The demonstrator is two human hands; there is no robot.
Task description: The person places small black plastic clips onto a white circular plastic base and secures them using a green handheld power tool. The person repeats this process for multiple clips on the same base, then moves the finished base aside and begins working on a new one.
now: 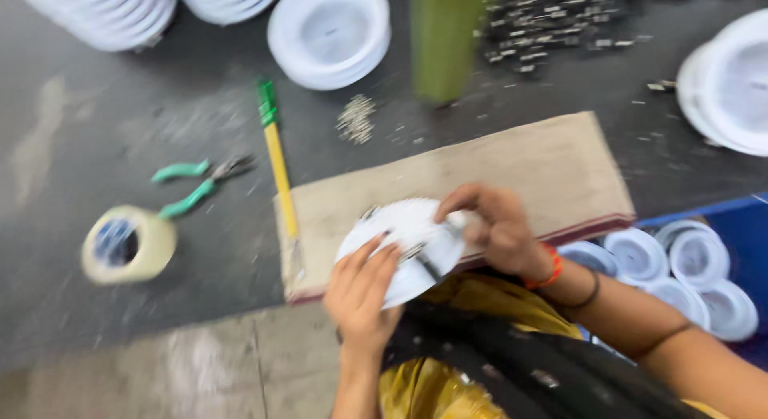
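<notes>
White disc [408,247]; green-handled pliers [196,187]; yellow-green screwdriver [276,155]; tan board [512,175]; blue bin [748,227].

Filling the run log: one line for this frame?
left hand: holds white disc | right hand: grips disc rim | under: tan board

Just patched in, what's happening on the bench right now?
A person holds a white round disc over a tan mat, the left hand under its near edge and the right hand gripping the far edge. Green-handled pliers, a tape roll and a yellow-handled tool lie untouched on the left.
</notes>
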